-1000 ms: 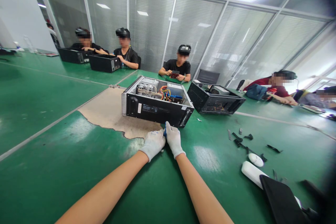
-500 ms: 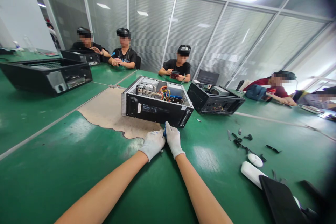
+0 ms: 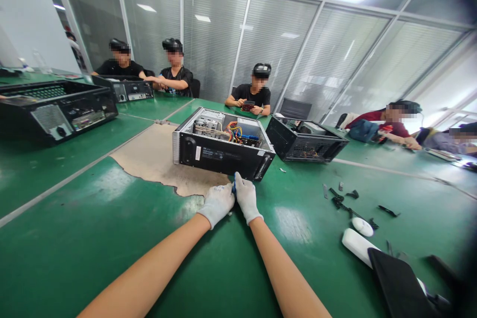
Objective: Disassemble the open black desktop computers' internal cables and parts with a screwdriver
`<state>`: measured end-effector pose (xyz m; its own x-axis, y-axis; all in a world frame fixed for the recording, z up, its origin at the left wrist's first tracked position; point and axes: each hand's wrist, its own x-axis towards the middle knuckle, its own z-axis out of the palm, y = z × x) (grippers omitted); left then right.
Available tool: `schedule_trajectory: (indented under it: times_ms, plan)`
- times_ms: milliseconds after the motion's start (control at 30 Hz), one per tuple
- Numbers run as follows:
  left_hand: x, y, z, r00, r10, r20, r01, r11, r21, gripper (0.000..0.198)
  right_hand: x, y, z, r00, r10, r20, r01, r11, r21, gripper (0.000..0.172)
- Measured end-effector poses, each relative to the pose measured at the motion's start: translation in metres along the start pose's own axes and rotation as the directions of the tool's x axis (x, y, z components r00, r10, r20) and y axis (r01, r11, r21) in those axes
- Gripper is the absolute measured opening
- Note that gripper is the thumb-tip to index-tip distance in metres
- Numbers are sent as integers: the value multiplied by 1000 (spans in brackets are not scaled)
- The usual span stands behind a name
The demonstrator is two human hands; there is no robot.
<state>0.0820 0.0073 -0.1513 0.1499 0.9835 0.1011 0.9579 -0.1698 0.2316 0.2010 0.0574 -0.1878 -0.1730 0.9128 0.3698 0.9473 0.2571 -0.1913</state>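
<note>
Both of my hands wear white gloves and rest together on the green table just in front of an open black computer case (image 3: pixel 222 148). My left hand (image 3: pixel 218 203) and my right hand (image 3: pixel 246 197) are closed around a small blue-handled tool (image 3: pixel 234 188) held between them. The case lies on its side with its cover off. Coloured wires and a drive cage show inside it.
A second open case (image 3: pixel 305 140) lies to the right. Black plastic parts (image 3: pixel 345 198), a white object (image 3: pixel 362 226) and a black panel (image 3: pixel 400 285) sit at the right. Another case (image 3: pixel 52 109) is at the far left. Several people sit along the table's far side.
My hands have stayed put. A black computer case has come into view at the far left, and the cases in front of the two people at the back left have shifted.
</note>
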Motion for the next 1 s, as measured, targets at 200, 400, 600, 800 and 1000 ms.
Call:
schedule_trajectory:
  times_ms: [200, 400, 600, 800, 1000]
  plan:
    - [-1, 1, -4, 1000, -2, 22, 2, 1000, -2, 27, 0, 1, 1, 1000, -13, -7, 13, 1000, -13, 50]
    - [-2, 1, -4, 1000, 0, 25, 0, 1000, 3, 26, 0, 0, 0, 1000, -11, 13, 11, 999, -30, 50]
    - [-1, 0, -3, 1000, 3, 20, -3, 1000, -1, 26, 0, 0, 0, 1000, -5, 5, 5, 1000, -24, 49]
    - [-2, 2, -6, 1000, 2, 23, -2, 1000, -2, 27, 0, 1, 1, 1000, 2, -13, -2, 1000, 27, 46]
    - [-3, 3, -9, 999, -10, 49, 10, 1000, 0, 28, 0, 1, 2, 999, 3, -33, -2, 1000, 31, 47]
